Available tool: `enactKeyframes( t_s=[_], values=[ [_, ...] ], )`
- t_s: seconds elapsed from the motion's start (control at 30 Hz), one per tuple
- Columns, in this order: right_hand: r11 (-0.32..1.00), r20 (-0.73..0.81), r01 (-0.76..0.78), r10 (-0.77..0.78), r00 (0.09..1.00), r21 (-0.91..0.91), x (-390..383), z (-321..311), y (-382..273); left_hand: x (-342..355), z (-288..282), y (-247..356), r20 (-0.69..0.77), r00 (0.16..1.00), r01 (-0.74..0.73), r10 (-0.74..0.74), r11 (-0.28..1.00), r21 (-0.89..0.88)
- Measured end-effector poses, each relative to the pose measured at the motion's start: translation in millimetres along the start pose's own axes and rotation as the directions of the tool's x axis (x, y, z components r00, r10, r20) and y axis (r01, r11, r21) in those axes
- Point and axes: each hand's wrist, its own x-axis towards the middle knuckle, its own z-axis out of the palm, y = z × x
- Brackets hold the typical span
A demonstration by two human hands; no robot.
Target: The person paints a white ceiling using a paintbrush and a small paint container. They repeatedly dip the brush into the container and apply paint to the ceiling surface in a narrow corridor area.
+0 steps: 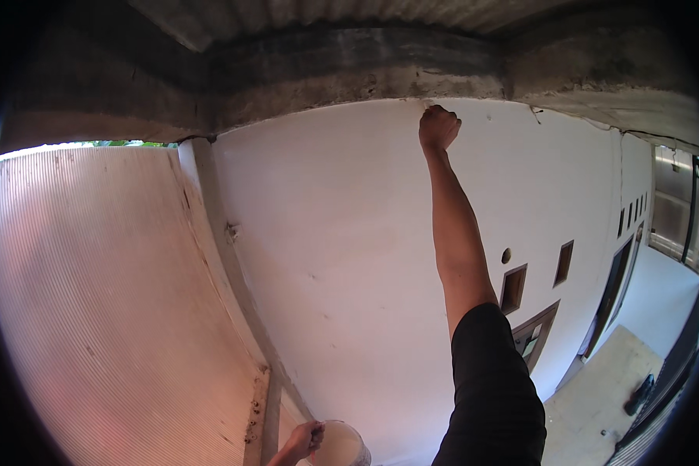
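White wall [334, 233] fills most of my view, under a dim roof [326, 14]. Nearest to me, at the bottom, the left hand [307, 439] is curled tight at the side of a bucket [358, 443], which sits just to that hand's right; whether it grips rim or handle I can't make out. Something pale seems to show inside, though the bucket's lower part is cut off. Right of the bucket, a dark sleeve [493, 388] and bare forearm [458, 225] reach up to the right hand [440, 128], a closed fist at the wall's top edge. A pale scrap [426, 102] shows just past the knuckles; I can't tell whether it is a tool's tip.

I judge the step in hand to be work along that top edge, with the bucket held below. From this pose, a next move would call for a steady reach and a level bucket.

Directly above the right hand, a rough beam [342, 85] limits any higher reach. To the fist's right, a thin wire [536, 115] hangs near the edge. Well to the fist's left, a post [203, 182] bounds the wall, and beyond it stands a ribbed sheet [93, 295]. Far below and right of the fist are framed openings [512, 289], then a floor [598, 388] with a dark object [639, 394] on it.
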Motion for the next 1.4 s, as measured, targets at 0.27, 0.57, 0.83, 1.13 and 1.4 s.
enactKeyframes(
  t_s=[0.27, 0.57, 0.83, 1.13, 1.4],
  values=[
    [0.694, 0.147, -0.086, -0.03, 0.989, 0.715, -54.3, -43.1, -105.0, -5.7, -13.1, -4.2, -0.013, 0.999, 0.034, -0.034, 0.999, -0.018],
    [0.85, 0.057, -0.28, 0.285, 0.957, 0.446, 2.0, -5.6, 15.1, -1.7, -9.2, 0.4, 0.003, 1.0, -0.006, 0.007, 1.0, -0.005],
    [0.992, -0.037, -0.092, 0.096, 0.995, 0.088, -1.5, -14.0, 20.5, 2.0, -16.7, -8.5, -0.048, 0.999, -0.015, 0.014, 1.0, -0.016],
    [0.717, 0.101, -0.089, 0.026, 0.995, 0.691, -76.7, -47.5, -96.0, -6.8, 1.6, -2.9, -0.041, 0.999, -0.031, 0.033, 0.998, 0.047],
    [0.478, 0.35, -0.28, -0.061, 0.935, 0.832, -186.8, -184.9, -72.3, -12.2, -7.8, 0.7, -0.043, 0.995, -0.084, 0.087, 0.994, 0.074]
  ],
)
